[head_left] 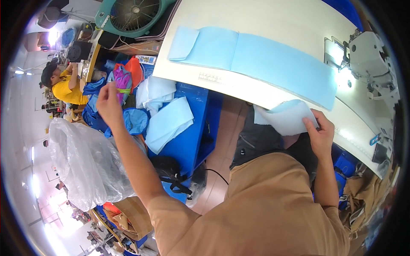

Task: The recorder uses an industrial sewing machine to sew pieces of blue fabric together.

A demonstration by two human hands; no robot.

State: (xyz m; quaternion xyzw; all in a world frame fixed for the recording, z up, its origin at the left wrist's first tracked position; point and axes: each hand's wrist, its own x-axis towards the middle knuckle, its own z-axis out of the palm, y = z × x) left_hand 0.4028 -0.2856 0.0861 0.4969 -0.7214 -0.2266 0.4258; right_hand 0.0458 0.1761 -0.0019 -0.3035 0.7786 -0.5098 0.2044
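Observation:
My right hand [322, 132] pinches the edge of a pale blue-white fabric piece [286, 119], which curls up over my lap beside the table's front edge. On the white table [265, 17] lies a long light-blue fabric strip [282, 64], its left end folded over. My left hand [110, 106] is raised at the left with thumb and fingers pinched together; whether anything is between them is too small to make out. Near it are colourful bunched fabrics [121, 81] in purple, orange and blue. Folded light-blue pieces [170, 123] are stacked on a blue bench [188, 91].
A sewing machine [369, 53] stands at the table's right end. A clear plastic bag [85, 166] bulges below my left forearm. A green fan [132, 15] sits at the far left of the table. Farther off is a person in a yellow shirt [68, 91].

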